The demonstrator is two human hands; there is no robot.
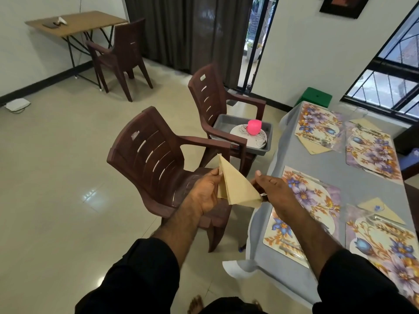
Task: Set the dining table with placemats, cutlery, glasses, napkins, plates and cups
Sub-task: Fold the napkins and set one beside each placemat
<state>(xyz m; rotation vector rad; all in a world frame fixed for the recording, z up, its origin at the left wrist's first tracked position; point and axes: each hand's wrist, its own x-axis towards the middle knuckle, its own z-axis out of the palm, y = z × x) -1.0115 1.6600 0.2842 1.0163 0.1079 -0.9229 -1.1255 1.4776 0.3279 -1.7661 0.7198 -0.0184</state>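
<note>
I hold a folded beige napkin [235,186] in the air above a brown chair, left of the dining table [335,173]. My left hand [205,191] grips its left edge and my right hand [271,189] pinches its right corner. The table has a grey cloth and several floral placemats [303,200]. Folded napkins with cutlery lie at the far setting [317,141] and the right near setting [381,214]. Clear glasses stand near them, hard to make out. A grey tub [264,148] on the second chair holds white plates [259,138] and a pink cup [254,126].
Two brown plastic chairs [156,162] stand left of the table, close to its edge. A third chair and a small wooden table [74,22] are at the far wall. A green stool [315,96] sits behind the table. Open tiled floor lies to the left.
</note>
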